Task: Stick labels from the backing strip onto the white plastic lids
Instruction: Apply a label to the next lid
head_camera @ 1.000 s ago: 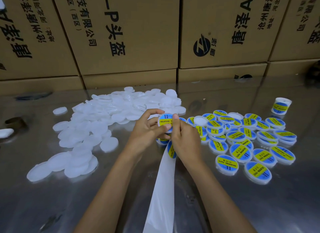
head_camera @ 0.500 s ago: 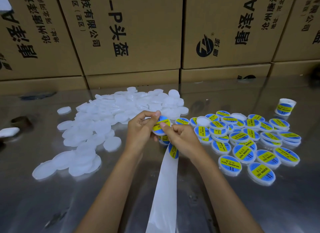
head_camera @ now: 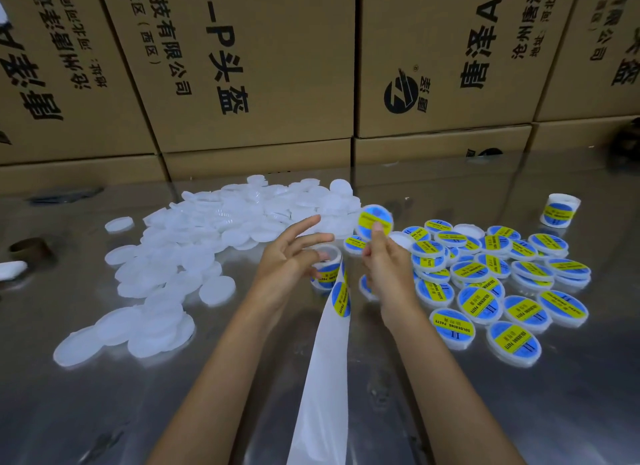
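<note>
Right hand (head_camera: pixel 382 267): pinching a labelled lid (head_camera: pixel 375 221), raised above the fingers, over the near edge of the labelled lids (head_camera: pixel 498 284) heaped to the right. Left hand (head_camera: pixel 291 257): fingers spread and relaxed, gripping nothing, just left of that lid, in front of a label roll (head_camera: pixel 325 267). Backing strip (head_camera: pixel 329 360) trailing between both forearms, one label (head_camera: pixel 341 298) on it. Plain white lids (head_camera: pixel 207 243) piled left on the metal table (head_camera: pixel 104 395).

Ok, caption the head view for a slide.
Right hand lifts a freshly labelled lid toward the labelled pile; left hand open.
</note>
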A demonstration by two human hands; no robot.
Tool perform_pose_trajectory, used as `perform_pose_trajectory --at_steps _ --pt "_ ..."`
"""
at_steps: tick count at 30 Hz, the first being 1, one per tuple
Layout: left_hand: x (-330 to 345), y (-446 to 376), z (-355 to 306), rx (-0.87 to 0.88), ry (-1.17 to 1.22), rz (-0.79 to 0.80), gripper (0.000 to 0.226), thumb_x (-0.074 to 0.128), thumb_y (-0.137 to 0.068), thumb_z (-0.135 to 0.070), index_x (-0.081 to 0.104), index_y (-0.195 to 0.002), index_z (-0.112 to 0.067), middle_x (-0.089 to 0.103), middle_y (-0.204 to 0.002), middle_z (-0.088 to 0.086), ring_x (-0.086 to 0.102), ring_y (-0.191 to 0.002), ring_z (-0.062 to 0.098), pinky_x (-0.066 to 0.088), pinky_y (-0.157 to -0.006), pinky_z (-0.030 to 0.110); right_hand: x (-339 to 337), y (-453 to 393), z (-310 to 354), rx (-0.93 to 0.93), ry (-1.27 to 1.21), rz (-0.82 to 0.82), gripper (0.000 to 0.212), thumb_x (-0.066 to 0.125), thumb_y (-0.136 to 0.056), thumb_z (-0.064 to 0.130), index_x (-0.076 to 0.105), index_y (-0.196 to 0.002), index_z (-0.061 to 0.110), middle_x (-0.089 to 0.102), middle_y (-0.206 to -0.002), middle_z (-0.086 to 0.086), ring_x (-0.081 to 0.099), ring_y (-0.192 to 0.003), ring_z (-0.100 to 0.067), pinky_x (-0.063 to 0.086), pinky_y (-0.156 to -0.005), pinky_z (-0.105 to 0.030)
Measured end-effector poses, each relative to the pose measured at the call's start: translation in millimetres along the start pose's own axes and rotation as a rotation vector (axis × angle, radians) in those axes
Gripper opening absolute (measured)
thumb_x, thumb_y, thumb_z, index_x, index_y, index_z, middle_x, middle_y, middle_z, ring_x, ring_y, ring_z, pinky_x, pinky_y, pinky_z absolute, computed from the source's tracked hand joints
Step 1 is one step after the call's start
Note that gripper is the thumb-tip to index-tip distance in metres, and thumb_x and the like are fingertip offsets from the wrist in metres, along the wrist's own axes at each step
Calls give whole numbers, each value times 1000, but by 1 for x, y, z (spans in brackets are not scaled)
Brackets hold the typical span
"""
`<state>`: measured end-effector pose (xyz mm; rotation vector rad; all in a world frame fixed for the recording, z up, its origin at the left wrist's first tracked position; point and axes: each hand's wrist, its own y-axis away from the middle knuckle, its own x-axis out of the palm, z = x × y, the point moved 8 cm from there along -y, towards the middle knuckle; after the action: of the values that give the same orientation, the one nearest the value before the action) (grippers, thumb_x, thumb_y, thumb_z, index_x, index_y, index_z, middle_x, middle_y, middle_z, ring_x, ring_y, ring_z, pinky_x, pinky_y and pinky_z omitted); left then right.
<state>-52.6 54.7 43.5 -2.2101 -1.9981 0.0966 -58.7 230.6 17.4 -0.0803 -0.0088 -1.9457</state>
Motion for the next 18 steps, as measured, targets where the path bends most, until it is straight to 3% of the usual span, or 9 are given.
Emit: perform_pose_trajectory --at_steps 3,7,13,18 --pt "-10 -1 2 -15 -41 -105 43 53 -91 5 68 -120 -23 76 -108 1 69 -85 16 55 -71 32 -30 -9 -14 140 -200 -190 42 39 -105 37 52 -71 17 44 -59 1 35 -50 -15 29 -43 -24" --pt "-15 0 4 -34 -52 -145 40 48 -94 7 69 -117 -18 77 -101 1 67 -81 16 54 -62 25 -54 -16 -26 241 -427 -330 36 37 -105 29 55 -77 16 44 -62 0 34 -46 -12 28 -36 -17" --pt "-14 0 6 -36 -62 -125 33 52 -95 0 70 -114 -20 77 -100 2 69 -81 18 57 -66 29 -66 -17 -28 242 -518 -390 25 40 -99 12 58 -82 16 46 -59 -1 34 -39 -9 26 -38 -19" --pt "-13 -1 5 -24 -113 -133 36 49 -93 5 72 -105 -19 76 -91 1 66 -75 17 54 -60 25 -59 -12 -20 194 -399 -335 24 45 -92 8 62 -78 16 47 -58 -1 34 -41 -11 26 -37 -17"
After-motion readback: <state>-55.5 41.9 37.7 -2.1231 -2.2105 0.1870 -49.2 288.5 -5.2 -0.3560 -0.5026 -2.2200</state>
